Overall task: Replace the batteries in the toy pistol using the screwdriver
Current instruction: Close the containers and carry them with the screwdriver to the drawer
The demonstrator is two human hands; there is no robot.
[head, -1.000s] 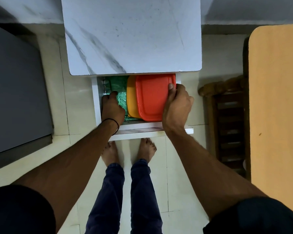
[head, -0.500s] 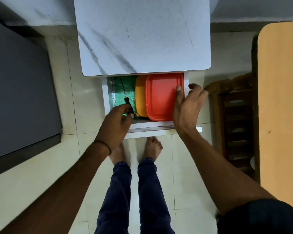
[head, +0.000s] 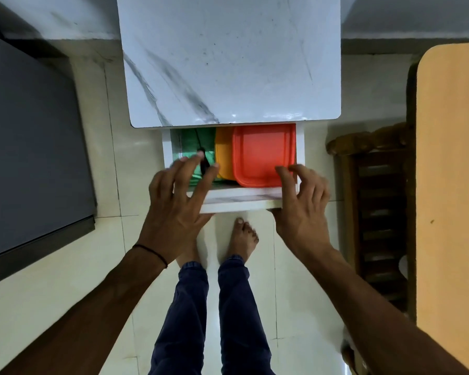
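A dark-handled screwdriver lies in the open white drawer, on a green cloth, with its thin shaft pointing away from me. My left hand hovers over the drawer's front left with fingers spread; the handle shows between two fingers and is not gripped. My right hand is at the drawer's front right corner, fingers apart and curled over the edge by the red lid. No toy pistol or batteries are visible.
An orange container sits beside the red lid in the drawer. The marble-patterned tabletop overhangs the drawer. A dark cabinet stands at the left, a wooden chair and tan table at the right. My bare feet are below the drawer.
My left hand held the screwdriver handle half a second ago; now its fingers have spread and the tool lies in the drawer. My right hand slid back from the red lid to the drawer's front corner.
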